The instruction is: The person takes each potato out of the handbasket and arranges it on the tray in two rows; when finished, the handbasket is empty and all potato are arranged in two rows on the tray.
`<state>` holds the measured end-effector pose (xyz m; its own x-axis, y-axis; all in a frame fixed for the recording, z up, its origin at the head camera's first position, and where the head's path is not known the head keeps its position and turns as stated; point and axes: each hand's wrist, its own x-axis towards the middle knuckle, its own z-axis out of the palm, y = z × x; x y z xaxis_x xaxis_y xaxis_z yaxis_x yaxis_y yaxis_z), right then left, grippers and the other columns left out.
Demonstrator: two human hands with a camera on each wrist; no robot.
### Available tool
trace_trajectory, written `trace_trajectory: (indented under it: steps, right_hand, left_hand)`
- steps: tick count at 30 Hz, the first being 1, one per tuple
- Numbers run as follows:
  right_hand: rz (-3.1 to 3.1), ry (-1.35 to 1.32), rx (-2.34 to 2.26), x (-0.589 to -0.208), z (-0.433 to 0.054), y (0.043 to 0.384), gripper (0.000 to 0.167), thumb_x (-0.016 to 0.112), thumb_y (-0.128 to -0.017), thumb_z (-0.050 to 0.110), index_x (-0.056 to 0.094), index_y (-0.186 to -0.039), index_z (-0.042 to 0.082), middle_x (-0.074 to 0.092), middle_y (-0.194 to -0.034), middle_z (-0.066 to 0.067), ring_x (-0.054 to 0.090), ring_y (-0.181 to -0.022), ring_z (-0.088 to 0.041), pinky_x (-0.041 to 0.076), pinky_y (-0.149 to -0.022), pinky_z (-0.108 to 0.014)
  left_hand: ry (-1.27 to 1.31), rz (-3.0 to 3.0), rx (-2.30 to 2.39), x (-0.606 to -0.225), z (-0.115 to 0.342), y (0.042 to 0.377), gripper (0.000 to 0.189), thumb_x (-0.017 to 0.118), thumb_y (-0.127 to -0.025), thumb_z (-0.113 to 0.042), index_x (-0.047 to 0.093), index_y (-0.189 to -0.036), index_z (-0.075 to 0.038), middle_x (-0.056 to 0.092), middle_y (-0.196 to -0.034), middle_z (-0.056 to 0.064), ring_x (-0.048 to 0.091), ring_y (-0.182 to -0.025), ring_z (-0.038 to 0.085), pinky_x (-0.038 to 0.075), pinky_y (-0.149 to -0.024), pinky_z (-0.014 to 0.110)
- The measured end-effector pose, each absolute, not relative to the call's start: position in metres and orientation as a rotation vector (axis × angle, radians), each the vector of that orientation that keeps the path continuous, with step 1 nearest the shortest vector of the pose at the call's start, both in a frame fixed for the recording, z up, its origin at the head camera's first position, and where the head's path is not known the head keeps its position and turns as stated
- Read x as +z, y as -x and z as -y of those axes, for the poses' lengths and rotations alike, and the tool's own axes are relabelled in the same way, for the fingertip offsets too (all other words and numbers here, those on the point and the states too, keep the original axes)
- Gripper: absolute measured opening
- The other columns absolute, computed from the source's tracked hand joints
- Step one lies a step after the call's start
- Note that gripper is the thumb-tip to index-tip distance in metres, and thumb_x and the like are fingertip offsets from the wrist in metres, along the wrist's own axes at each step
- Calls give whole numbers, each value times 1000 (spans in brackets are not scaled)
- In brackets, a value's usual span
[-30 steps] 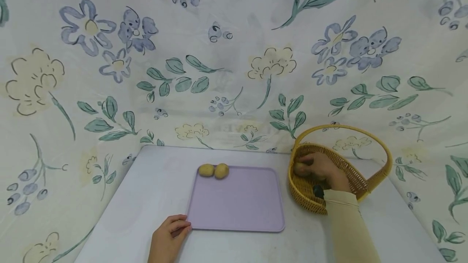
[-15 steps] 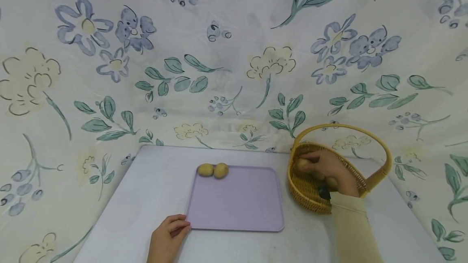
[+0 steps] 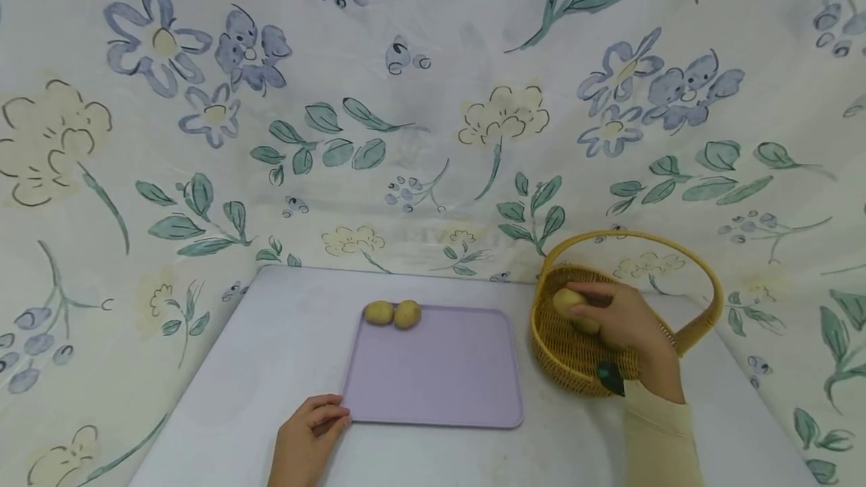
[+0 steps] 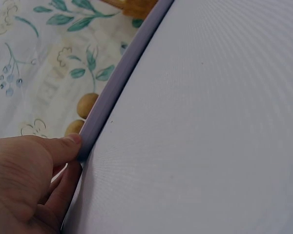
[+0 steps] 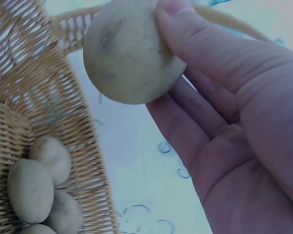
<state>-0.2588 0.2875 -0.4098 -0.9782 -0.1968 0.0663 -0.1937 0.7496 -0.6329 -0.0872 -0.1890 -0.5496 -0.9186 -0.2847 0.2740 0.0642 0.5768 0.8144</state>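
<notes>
In the head view my right hand [image 3: 622, 322] pinches a potato [image 3: 567, 300] between thumb and fingers, over the wicker basket [image 3: 561, 367]. The right wrist view has this potato [image 5: 132, 58] held up above the basket's rim, with several more potatoes [image 5: 31, 190] lying inside. My left hand [image 3: 307, 434] holds the near left corner of a lilac tray [image 3: 440, 374]. The left wrist view puts its thumb against the tray's rim [image 4: 107, 100], the other fingers below. Two potatoes [image 3: 407, 314] sit side by side at the tray's far left corner.
Tray and basket stand on a white table [image 3: 271, 344]. The basket's arched handle [image 3: 629, 234] rises over its far side. A floral cloth [image 3: 419, 171] hangs behind the table and along its sides.
My right hand has lifted the potato from inside the basket and drawn slightly right and nearer. The left hand stays at the tray corner.
</notes>
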Motion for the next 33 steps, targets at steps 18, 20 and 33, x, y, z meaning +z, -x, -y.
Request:
trace_trajectory:
  steps: [18, 20, 33]
  right_hand:
    - [-2976, 607, -1429, -412, -276, 206, 39, 84, -83, 12, 75, -120, 4, 72, -115, 14, 60, -100, 14, 57, -81, -6]
    - [-2934, 610, -1491, -414, -276, 204, 39, 84, -83, 10, 74, -120, 1, 70, -113, 24, 61, -101, 14, 58, -81, -7]
    - [-2801, 739, -1633, -422, -266, 206, 38, 82, -84, 2, 72, -120, -4, 74, -116, 11, 66, -104, 8, 60, -85, -11]
  left_hand:
    - [-198, 2439, -1319, -547, 186, 86, 19, 85, -76, 4, 79, -80, -14, 74, -105, 1, 67, -91, -5, 60, -75, 9]
    - [-188, 2435, -1317, -548, 186, 87, 19, 85, -76, 3, 79, -81, -14, 74, -104, 2, 67, -91, -5, 60, -75, 9]
    - [-188, 2428, -1300, -552, 188, 86, 20, 85, -75, 5, 79, -81, -13, 74, -104, 2, 66, -88, -8, 60, -74, 8]
